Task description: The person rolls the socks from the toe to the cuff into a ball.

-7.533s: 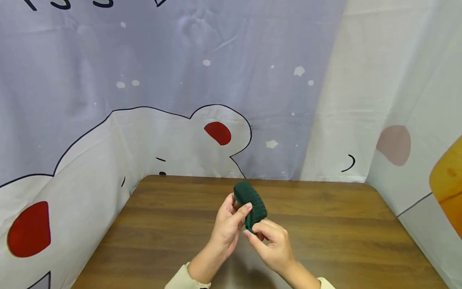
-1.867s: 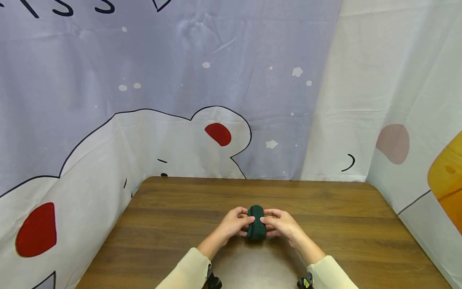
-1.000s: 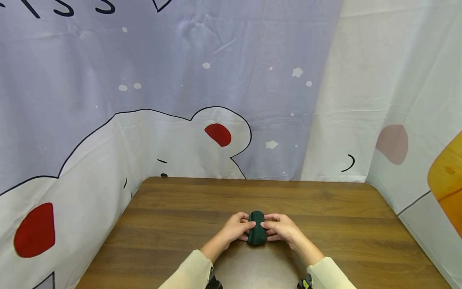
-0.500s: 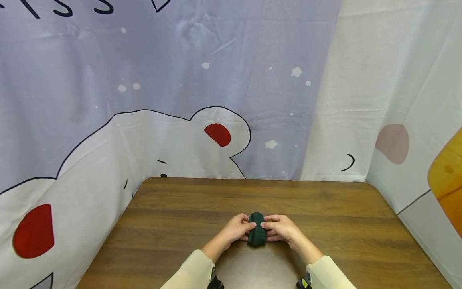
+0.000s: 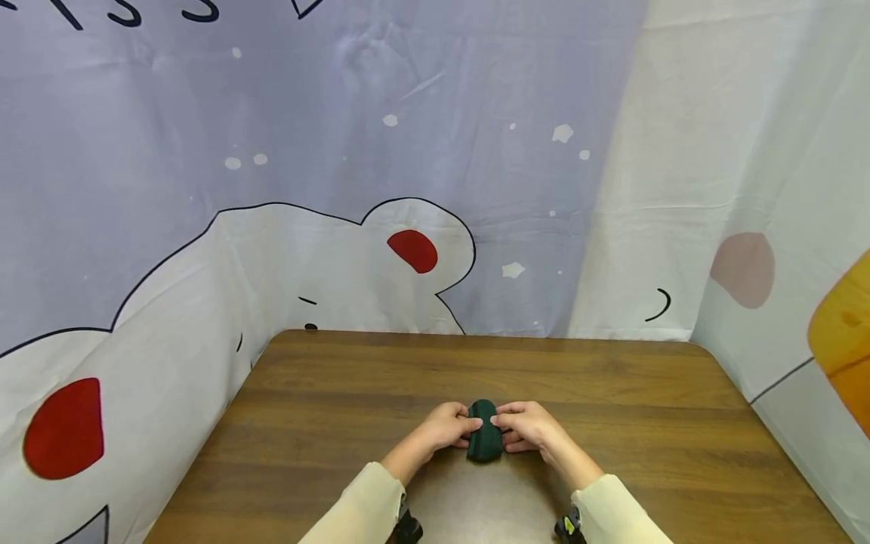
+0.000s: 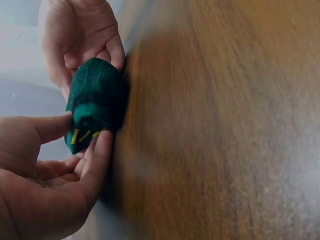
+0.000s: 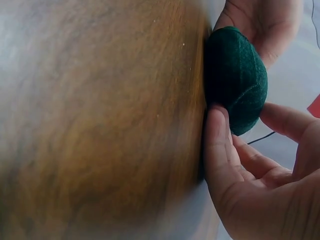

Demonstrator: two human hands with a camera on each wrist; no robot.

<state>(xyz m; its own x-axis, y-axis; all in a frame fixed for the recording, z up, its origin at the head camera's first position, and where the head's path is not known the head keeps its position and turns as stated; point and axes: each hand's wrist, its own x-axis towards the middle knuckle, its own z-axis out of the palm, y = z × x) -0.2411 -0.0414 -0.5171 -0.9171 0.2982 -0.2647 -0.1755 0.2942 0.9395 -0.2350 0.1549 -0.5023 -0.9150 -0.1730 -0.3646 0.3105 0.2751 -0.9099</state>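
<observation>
Near the middle of the table (image 5: 326, 423) sits a dark green fabric roll (image 5: 485, 434), compact and rounded like a balled-up sock. Faint rib lines run over it in the right wrist view, and small yellow marks show on its end in the left wrist view. My left hand (image 5: 443, 425) pinches its left side, thumb on top and fingers low against the side. From the other side my right hand (image 5: 530, 426) holds it in the same way. The roll's underside is against the wooden surface, with fingertips right at the tabletop.
A printed cloth backdrop (image 5: 326, 272) rises behind the table's far edge and along its left and right sides. Cream sleeves (image 5: 360, 506) cover both forearms, and a dark wrist device (image 5: 569, 525) shows under each cuff.
Earlier the roll was held up and tilted, my right hand pinching its lower end. It has since come down to the table between both hands; over the last second hardly anything moves.
</observation>
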